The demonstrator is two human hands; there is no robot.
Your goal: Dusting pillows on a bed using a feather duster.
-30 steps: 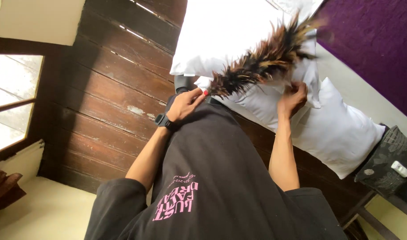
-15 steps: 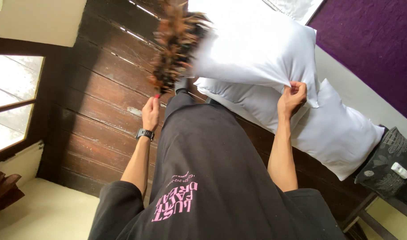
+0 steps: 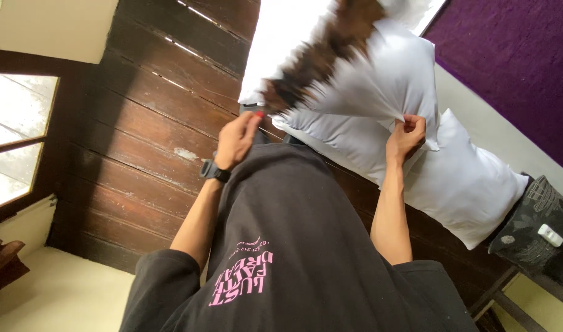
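Swept back from over the dark wooden wall, the feather duster now blurs across the upper white pillow. Left hand fingers grip its handle; right hand fingers pinch that pillow's corner.

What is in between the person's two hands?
In the head view, the blurred brown feather duster and a lower white pillow lie between the left hand and right hand, above the dark shirt.

Three white pillows — one lifted, two lying under it. One feather duster, blurred. Two hands — left, right. One wristwatch, one dark patterned cushion.
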